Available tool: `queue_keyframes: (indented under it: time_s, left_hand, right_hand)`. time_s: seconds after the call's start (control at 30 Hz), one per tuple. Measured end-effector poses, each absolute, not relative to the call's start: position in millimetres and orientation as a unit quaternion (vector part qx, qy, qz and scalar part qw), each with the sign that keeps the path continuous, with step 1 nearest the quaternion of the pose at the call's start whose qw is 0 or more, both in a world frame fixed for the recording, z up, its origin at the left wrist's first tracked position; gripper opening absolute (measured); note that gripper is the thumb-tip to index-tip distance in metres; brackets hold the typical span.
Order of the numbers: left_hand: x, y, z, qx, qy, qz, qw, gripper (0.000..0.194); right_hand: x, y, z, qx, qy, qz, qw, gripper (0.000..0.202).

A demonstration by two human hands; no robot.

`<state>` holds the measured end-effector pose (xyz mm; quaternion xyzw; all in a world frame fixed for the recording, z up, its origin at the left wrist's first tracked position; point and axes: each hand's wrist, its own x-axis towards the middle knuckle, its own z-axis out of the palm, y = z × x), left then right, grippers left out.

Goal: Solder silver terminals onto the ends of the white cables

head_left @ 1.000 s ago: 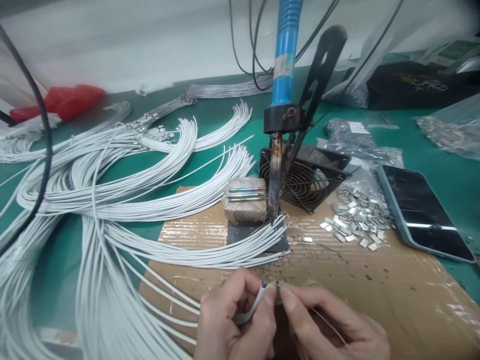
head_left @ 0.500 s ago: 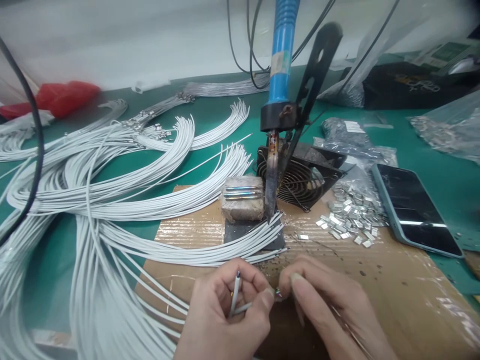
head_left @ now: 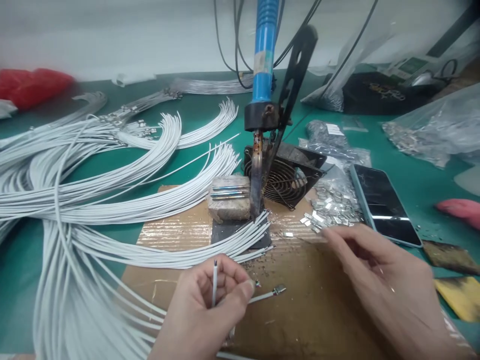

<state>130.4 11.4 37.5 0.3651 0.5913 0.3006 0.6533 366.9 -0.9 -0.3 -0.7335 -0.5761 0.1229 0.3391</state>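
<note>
White insulation covers the cable (head_left: 215, 287) held in the left hand (head_left: 210, 310); its end stands up between the curled fingers, pointing to 12 o'clock. The left thumb and index finger are pressed together, and small bare wire ends (head_left: 257, 283) are seen just beyond the thumb tip. From beside that thumb, a connector-tipped cable (head_left: 264, 297) is pointed toward 3 o'clock, above the cardboard (head_left: 318, 315).

The right hand (head_left: 386, 280) is held at 2 o'clock from the left, its fingertips bunched at the near edge of the pile of metal connectors (head_left: 333, 207). Whether 1 of them is pinched cannot be told. A loose connector (head_left: 288, 234) is seen on the cardboard, at 9 o'clock from those fingertips.

At 12 o'clock from the left hand, a worn block (head_left: 229, 200) is topped by shiny metal strips (head_left: 230, 192). At its 3 o'clock side, the blue-handled soldering iron (head_left: 263, 65) is mounted tip down, above the dark ends of a bundle of white cables (head_left: 213, 255). Behind the iron's tip, a black fan (head_left: 287, 182) is tilted. A phone (head_left: 386, 200) is placed at 12 o'clock from the right hand.
</note>
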Motion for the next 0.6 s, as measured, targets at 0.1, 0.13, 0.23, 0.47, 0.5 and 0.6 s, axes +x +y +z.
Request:
queue_keyframes:
  time_s: [0.1, 0.13, 0.23, 0.47, 0.5, 0.6]
  left_hand:
    - [129.7, 11.9, 35.2, 0.369, 0.584, 0.3, 0.658, 0.029]
    - [129.5, 11.8, 34.5, 0.372, 0.585, 0.303, 0.654, 0.029]
    - [128.8, 11.7, 33.0, 0.369, 0.586, 0.308, 0.653, 0.029]
    - [133.6, 14.7, 39.5, 0.371, 0.591, 0.335, 0.634, 0.024]
    - [134.9, 14.7, 41.1, 0.369, 0.597, 0.342, 0.625, 0.023]
    - [137.1, 14.3, 44.1, 0.368, 0.601, 0.348, 0.618, 0.023]
  right_hand:
    - [382.9, 11.7, -7.1, -0.744, -0.586, 0.104, 0.304, 0.026]
    - [383.2, 14.7, -8.6, -0.742, -0.594, 0.102, 0.295, 0.026]
    - [377.8, 15.4, -11.4, -0.731, -0.616, 0.09, 0.28, 0.031]
    - [375.0, -11.5, -21.9, -0.744, -0.585, 0.094, 0.309, 0.036]
    - [372.3, -14.0, -22.6, -0.749, -0.558, 0.121, 0.336, 0.035]
    - [356.0, -16.8, -19.6, -0.727, -0.457, 0.242, 0.451, 0.036]
